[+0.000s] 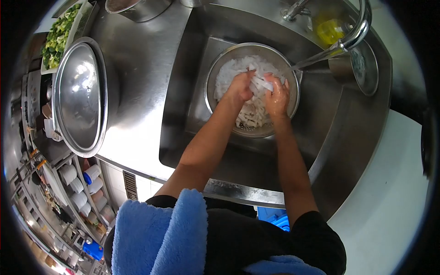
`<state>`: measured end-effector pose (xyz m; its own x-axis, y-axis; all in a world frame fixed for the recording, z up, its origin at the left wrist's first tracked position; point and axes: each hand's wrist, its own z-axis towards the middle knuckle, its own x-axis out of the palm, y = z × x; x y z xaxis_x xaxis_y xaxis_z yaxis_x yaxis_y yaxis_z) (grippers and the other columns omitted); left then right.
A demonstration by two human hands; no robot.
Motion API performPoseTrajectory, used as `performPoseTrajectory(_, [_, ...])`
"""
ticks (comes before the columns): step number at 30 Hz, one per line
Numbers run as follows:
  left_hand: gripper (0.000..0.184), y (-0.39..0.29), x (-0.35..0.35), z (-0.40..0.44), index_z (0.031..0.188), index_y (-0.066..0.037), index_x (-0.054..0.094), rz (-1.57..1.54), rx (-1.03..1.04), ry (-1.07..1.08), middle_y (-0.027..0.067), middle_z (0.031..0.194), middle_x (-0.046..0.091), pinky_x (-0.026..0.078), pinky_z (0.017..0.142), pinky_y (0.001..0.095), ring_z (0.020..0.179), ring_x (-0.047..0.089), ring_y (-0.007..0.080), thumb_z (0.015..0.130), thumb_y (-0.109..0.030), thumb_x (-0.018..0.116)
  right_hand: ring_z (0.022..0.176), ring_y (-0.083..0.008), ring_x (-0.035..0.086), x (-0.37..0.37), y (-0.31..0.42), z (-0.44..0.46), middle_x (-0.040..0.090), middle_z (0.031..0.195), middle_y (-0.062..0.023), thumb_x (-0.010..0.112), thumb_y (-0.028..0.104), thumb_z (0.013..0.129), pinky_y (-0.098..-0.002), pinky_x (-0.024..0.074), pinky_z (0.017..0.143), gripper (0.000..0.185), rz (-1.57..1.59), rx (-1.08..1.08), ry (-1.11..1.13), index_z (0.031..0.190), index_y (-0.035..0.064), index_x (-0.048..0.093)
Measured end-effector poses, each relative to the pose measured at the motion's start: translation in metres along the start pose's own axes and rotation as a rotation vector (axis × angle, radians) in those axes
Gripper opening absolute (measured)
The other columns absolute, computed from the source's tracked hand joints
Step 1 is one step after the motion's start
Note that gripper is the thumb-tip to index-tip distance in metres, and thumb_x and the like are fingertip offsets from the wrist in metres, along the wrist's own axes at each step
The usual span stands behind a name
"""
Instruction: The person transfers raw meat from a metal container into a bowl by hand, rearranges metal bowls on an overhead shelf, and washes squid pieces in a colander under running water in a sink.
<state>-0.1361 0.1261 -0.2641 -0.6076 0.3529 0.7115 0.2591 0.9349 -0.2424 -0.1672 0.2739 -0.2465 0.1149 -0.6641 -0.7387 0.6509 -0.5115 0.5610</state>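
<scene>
A round metal bowl (213, 71) stands in the steel sink, holding white strips (252, 112) in cloudy water. Inside the bowl, my left hand (242, 86) is curled at some white strips. Facing it on the right, my right hand (277, 97) is wet and has its fingers bent around more of the strips. A few pale pieces show between the two hands. Water runs from the curved faucet (350, 41) toward the bowl's right rim, close to my right hand.
On the left counter (142, 68) lie a large oval metal lid (80, 91) and a tray of green vegetables (59, 39). A metal pot (144, 10) is at the top. Right of the sink are a yellow-green container (331, 31) and a tilted metal bowl (365, 68).
</scene>
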Motion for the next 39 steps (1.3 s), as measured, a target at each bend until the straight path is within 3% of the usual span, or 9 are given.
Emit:
performPoseTrajectory(5, [0.024,0.028,-0.022,0.024,0.123,0.001,0.06,-0.041,0.071,0.111,0.015,0.115,0.068,0.057,0.092,0.0435,0.103,0.069,0.0295,0.102,-0.012,0.056,0.101,-0.0447,0.064,0.008,0.003,0.006,0.069,0.104,-0.0197,0.057,-0.004,0.079,-0.0499,0.049,0.095,0.038,0.022,0.253,-0.012,0.115,0.0054,0.063])
performPoseTrajectory(11, [0.031,0.027,-0.014,0.01,0.126,0.0,0.058,0.004,0.139,-0.09,0.0136,0.114,0.067,0.058,0.09,0.0422,0.103,0.069,0.0291,0.096,-0.006,0.066,0.099,-0.0258,0.064,0.04,-0.015,-0.002,0.066,0.112,-0.0107,0.049,-0.008,0.089,-0.0355,0.0532,0.084,0.033,0.758,0.573,-0.134,0.117,0.005,0.061])
performPoseTrajectory(14, [0.036,0.026,-0.012,0.009,0.123,0.0,0.058,-0.007,0.145,-0.049,0.0152,0.115,0.066,0.06,0.085,0.0424,0.1,0.07,0.0295,0.09,-0.001,0.072,0.102,-0.0189,0.061,0.03,-0.01,0.004,0.062,0.117,-0.0081,0.048,-0.005,0.094,-0.0329,0.0529,0.084,0.031,1.048,0.96,-0.14,0.121,0.0062,0.06])
performPoseTrajectory(20, [0.035,0.011,0.001,-0.002,0.116,-0.001,0.059,0.145,0.23,-0.195,0.0166,0.111,0.067,0.06,0.072,0.0365,0.091,0.07,0.0271,0.085,0.004,0.076,0.104,-0.022,0.065,0.017,-0.02,0.0,0.064,0.121,-0.009,0.052,0.008,0.101,-0.0367,0.0518,0.088,0.024,1.433,1.013,-0.064,0.124,0.0065,0.059])
performPoseTrajectory(26, [0.007,0.024,-0.011,0.009,0.094,0.0,0.069,0.593,0.431,-0.165,0.009,0.079,0.072,0.055,0.06,0.0316,0.066,0.068,0.0162,0.088,-0.004,0.071,0.1,-0.0166,0.062,0.028,-0.019,0.004,0.066,0.114,-0.0067,0.052,0.013,0.104,-0.0321,0.0489,0.088,0.022,0.746,0.843,0.226,0.122,0.0028,0.061])
performPoseTrajectory(29, [0.011,0.031,-0.022,0.02,0.093,0.002,0.07,0.647,0.509,-0.165,0.0082,0.075,0.071,0.054,0.059,0.0322,0.067,0.069,0.0137,0.092,-0.008,0.068,0.095,-0.0141,0.06,0.044,-0.018,0.002,0.067,0.103,-0.0087,0.058,0.019,0.101,-0.0337,0.0492,0.082,0.025,0.849,0.848,0.081,0.116,-0.0011,0.063])
performPoseTrajectory(32, [0.021,0.03,-0.029,0.018,0.094,0.003,0.07,0.68,0.422,-0.218,0.0107,0.074,0.072,0.056,0.06,0.0377,0.067,0.072,0.0227,0.094,-0.017,0.069,0.094,-0.0222,0.064,0.057,-0.029,-0.003,0.069,0.105,-0.012,0.063,0.018,0.099,-0.0384,0.0506,0.084,0.025,0.679,0.878,0.074,0.117,0.0012,0.065])
performPoseTrajectory(35, [0.036,0.016,-0.042,0.024,0.097,0.004,0.071,1.513,0.605,-0.464,0.0165,0.079,0.073,0.059,0.075,0.0468,0.08,0.074,0.0333,0.096,-0.032,0.069,0.099,-0.0354,0.067,0.054,-0.044,-0.008,0.07,0.112,-0.0173,0.066,0.019,0.096,-0.0456,0.0522,0.086,0.027,0.029,0.567,0.144,0.119,0.0046,0.066])
performPoseTrajectory(39, [0.056,0.005,-0.054,0.014,0.107,0.005,0.071,1.67,0.633,-0.613,0.03,0.118,0.065,0.045,0.106,0.0512,0.121,0.057,0.0447,0.095,-0.05,0.065,0.112,-0.0438,0.064,0.035,-0.054,-0.015,0.068,0.119,-0.0218,0.074,0.032,0.089,-0.0502,0.0514,0.093,0.043,-0.269,0.587,0.304,0.122,0.0059,0.066])
